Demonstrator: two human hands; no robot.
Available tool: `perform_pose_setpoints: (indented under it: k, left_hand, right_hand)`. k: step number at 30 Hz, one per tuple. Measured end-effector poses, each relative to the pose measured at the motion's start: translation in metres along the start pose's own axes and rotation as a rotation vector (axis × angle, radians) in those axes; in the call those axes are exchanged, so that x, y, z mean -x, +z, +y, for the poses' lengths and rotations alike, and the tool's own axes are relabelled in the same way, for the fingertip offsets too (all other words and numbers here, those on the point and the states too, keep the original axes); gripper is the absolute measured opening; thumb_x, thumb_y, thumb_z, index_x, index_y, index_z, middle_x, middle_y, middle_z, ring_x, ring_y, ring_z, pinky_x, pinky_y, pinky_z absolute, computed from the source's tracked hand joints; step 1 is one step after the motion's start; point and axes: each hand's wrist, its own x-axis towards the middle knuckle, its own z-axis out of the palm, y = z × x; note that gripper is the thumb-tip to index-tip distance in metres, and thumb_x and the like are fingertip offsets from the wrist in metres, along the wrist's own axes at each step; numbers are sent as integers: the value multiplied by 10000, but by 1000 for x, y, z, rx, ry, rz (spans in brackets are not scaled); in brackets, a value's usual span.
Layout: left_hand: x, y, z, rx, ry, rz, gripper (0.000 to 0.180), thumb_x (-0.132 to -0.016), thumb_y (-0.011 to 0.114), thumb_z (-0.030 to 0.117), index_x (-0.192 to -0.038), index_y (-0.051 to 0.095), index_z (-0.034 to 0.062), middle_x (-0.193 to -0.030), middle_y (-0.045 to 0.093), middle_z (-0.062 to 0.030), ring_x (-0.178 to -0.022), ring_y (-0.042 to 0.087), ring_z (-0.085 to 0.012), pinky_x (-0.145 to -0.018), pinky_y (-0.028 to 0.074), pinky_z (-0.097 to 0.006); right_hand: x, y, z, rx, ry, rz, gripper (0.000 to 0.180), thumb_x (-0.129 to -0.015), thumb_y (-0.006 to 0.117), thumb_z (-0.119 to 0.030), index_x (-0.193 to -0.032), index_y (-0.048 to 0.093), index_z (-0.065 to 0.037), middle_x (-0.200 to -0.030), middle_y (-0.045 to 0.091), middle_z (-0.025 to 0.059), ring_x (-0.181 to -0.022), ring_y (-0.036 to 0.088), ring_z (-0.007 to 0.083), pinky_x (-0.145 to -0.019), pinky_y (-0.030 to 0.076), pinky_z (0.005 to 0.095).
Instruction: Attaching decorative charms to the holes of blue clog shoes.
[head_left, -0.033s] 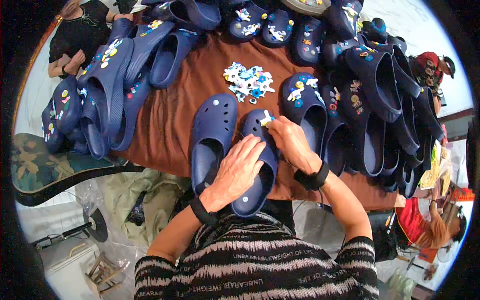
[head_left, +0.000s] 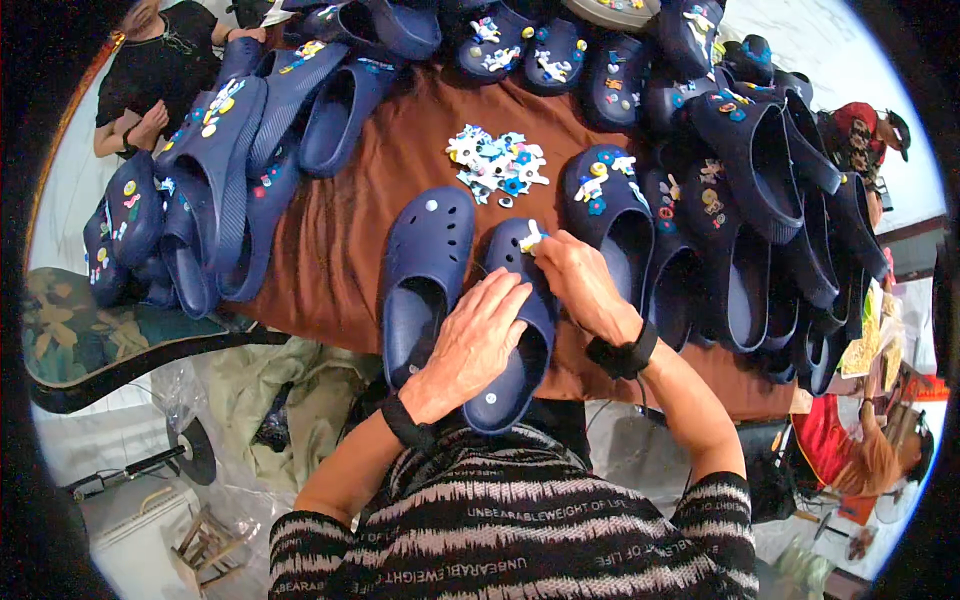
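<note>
Right hand (head_left: 585,285): fingers bent and bunched, tips against a white-and-yellow charm (head_left: 529,238) on the toe of a navy clog (head_left: 530,345). Thumb mostly hidden; cannot tell whether the charm is pinched or pressed. Left hand (head_left: 475,335): fingers long, nearly together, laid across the same clog's upper; no grip visible. Clog lies at the near edge of the brown cloth (head_left: 345,240), toe pointing far.

Change: none discernible against the preceding picture; both hands same place, so work on this charm stands at the same point.

Left of it, a second clog (head_left: 425,232) with one white charm; right, a decorated clog (head_left: 590,205). Far side: loose charm pile (head_left: 497,162).
</note>
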Motion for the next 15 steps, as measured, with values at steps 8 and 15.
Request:
perform_pose_setpoints:
  k: [8, 15]
  left_hand:
    - [1, -2, -2, -1, 7, -14, 465, -875, 604, 73, -1327, 524, -1, -1389, 507, -197, -1345, 446, -366, -1122, 381, -443]
    - [1, -4, 0, 24, -22, -13, 498, -849, 611, 42, -1335, 515, -3, -1398, 498, -195, -1351, 439, -364, -1129, 378, -440]
  right_hand:
    - [-13, -26, 20, -293, 72, -207, 206, -882, 640, -148, -1025, 690, -8, -940, 677, 195, -910, 669, 378, -788, 535, 436]
    - [-18, -30, 28, -197, -108, -61, 260, -871, 651, -56, -1127, 676, -23, -1020, 653, 180, -979, 648, 367, -856, 522, 409]
